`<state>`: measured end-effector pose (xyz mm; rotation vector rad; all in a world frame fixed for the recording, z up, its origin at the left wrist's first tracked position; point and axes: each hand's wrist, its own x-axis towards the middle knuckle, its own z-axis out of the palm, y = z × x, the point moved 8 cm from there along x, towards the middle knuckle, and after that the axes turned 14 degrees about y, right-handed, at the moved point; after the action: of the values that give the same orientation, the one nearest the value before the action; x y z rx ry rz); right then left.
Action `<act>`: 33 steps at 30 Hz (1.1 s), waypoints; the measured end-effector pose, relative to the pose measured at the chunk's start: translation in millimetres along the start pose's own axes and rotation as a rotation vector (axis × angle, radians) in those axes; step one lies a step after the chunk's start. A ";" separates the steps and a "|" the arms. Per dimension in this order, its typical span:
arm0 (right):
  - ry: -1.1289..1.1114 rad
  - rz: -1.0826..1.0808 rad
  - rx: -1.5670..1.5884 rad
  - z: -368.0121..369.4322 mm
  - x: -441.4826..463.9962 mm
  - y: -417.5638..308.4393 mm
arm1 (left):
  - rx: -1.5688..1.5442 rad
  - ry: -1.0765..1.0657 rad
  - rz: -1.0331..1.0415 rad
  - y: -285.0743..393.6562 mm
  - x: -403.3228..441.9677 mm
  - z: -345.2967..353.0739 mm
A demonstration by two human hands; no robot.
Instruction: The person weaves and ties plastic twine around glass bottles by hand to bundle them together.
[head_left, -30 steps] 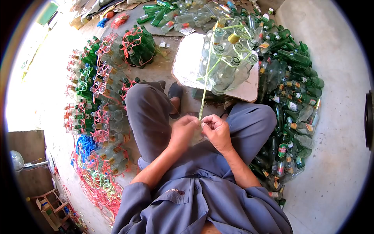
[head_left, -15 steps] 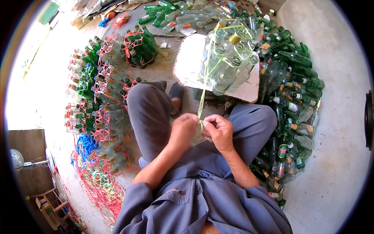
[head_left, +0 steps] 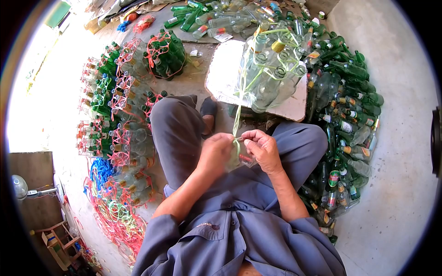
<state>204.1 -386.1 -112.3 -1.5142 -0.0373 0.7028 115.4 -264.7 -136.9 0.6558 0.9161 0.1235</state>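
Clear glass bottles (head_left: 269,87) stand in a bundle on a white board (head_left: 221,76), with pale green string (head_left: 238,117) wound round their necks. The string runs from the bundle down to my hands, above my lap. My left hand (head_left: 216,152) is closed on the string, its fingers slightly blurred. My right hand (head_left: 262,149) pinches the string just to the right of it, where a small knot or loop shows. Loose string ends hang below my hands, partly blurred.
Bundled bottles (head_left: 129,96) tied with red string stand at the left, above a tangle of coloured string (head_left: 119,221). Green bottles (head_left: 163,55) stand bundled beyond my left knee. Loose bottles (head_left: 350,115) are heaped at the right and back. A fan (head_left: 20,187) is at the far left.
My right hand has moved slightly right and its fingers have shifted on the string. The crossing of the string between my hands now shows more clearly. The bottle bundle has stayed in place on the board.
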 end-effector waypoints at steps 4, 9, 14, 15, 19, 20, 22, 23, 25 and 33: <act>-0.067 -0.005 0.069 13.6 -7.9 1.9 | 0.001 0.009 -0.040 -4.7 -0.8 0.7; -0.100 -0.046 0.029 23.8 -14.8 1.1 | 0.029 0.024 -0.037 -2.0 -6.7 4.9; -0.075 -0.064 -0.094 18.6 -17.1 5.4 | 0.034 0.036 0.006 4.1 -10.4 5.8; -0.090 -0.053 -0.072 19.0 -18.1 5.2 | 0.028 0.041 0.003 4.1 -10.2 4.9; -0.135 0.203 0.134 14.3 -20.0 24.2 | 0.016 0.052 0.001 3.2 -9.4 0.4; -0.137 0.218 0.139 12.9 -19.8 26.4 | 0.015 0.052 0.003 2.5 -9.0 -0.1; -0.147 0.228 0.142 10.7 -19.0 30.4 | 0.013 0.052 -0.002 -0.1 -8.1 -0.9; -0.155 0.223 0.140 9.7 -18.6 32.1 | 0.012 0.052 -0.004 -1.1 -7.9 -1.0; -0.165 0.212 0.134 9.5 -18.7 32.0 | 0.013 0.053 -0.007 -2.3 -7.9 -0.4; -0.181 0.103 0.046 10.6 -24.1 10.3 | 0.016 0.026 0.005 -4.6 -3.8 -2.4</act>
<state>176.0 -388.3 -111.1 -1.4129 -0.0804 0.9160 110.4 -268.6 -138.0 0.6721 0.9415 0.1297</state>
